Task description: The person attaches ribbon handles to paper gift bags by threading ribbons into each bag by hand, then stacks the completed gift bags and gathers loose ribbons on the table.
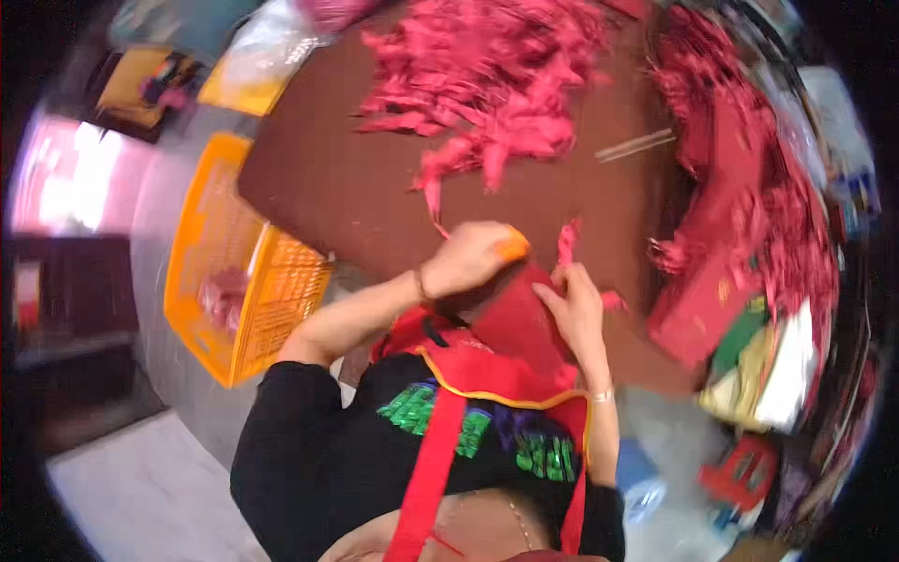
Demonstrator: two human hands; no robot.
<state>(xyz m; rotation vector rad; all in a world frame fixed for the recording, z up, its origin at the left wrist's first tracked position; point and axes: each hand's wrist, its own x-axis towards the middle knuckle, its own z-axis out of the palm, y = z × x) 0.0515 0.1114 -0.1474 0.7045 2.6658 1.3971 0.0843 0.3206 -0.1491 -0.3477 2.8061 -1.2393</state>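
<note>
My left hand (468, 262) is closed at the near edge of the brown table. A small orange object (512, 245) shows at its fingers, too blurred to tell its kind. To its right, my right hand (579, 309) has its fingers bent around a narrow pinkish-red fabric strip (567, 241), which sticks up past the fingertips. A bit of the same colour (613, 300) pokes out to the right of that hand. Just beyond my left hand, a thin tail trails from a large heap of pinkish-red fabric strips (496, 84). A red apron (510, 370) lies below both hands.
The brown table (328, 159) carries two thin sticks (635, 145) on its right part. Red boxes (698, 309) and more red strips line the right side. An orange plastic basket (211, 178) with pinkish contents stands at the left. White and green cloths (785, 365) lie lower right.
</note>
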